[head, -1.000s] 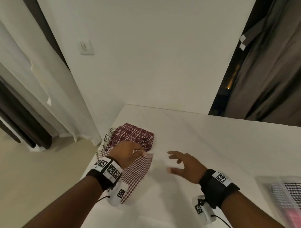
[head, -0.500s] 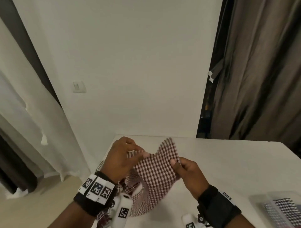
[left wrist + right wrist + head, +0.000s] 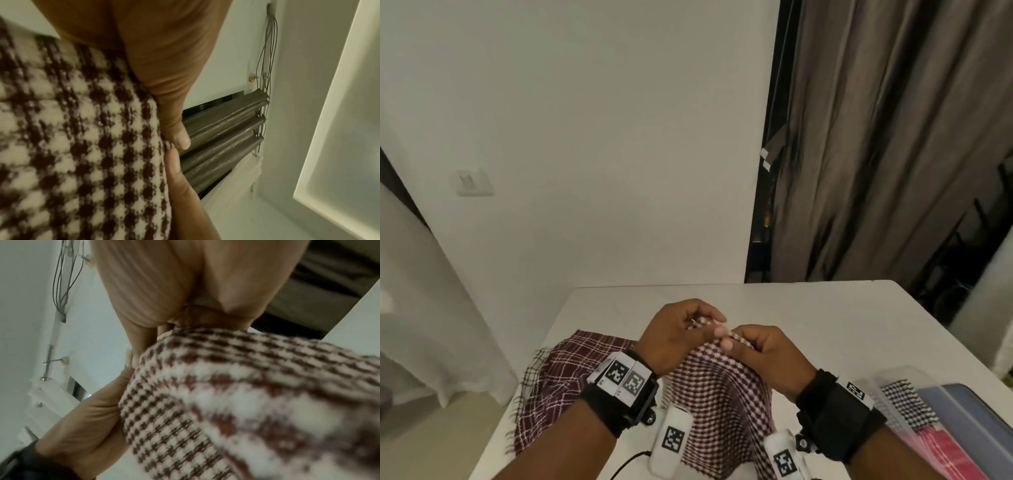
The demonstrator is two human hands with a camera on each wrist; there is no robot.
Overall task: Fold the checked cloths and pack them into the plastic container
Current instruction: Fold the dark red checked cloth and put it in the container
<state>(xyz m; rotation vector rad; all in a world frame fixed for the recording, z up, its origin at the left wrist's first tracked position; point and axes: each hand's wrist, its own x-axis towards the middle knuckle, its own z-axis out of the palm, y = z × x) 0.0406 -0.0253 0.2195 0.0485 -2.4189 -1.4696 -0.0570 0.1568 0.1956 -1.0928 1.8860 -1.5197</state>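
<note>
A red-and-white checked cloth [image 3: 717, 404] hangs above the white table [image 3: 825, 318], held up by its top edge. My left hand [image 3: 681, 334] and right hand [image 3: 760, 353] pinch that edge close together, fingertips almost touching. The left wrist view shows the thumb and a finger nipping the cloth's [image 3: 82, 146] hem. In the right wrist view the cloth [image 3: 226, 394] drapes below the curled fingers. A dark maroon plaid cloth [image 3: 561, 380] lies flat at the table's left. The clear plastic container [image 3: 914, 407] at the right edge holds a black-and-white checked cloth [image 3: 907, 401] and a pink one [image 3: 945, 452].
A grey-blue lid or pad [image 3: 972, 421] lies by the container at the far right. Brown curtains [image 3: 893, 137] hang behind the table's right side and a white wall with a switch [image 3: 474, 181] behind its left. The floor drops off left of the table.
My left hand lifted the red-and-white cloth off the table and my right hand took hold of it. Both hands have since come together at its top edge.
</note>
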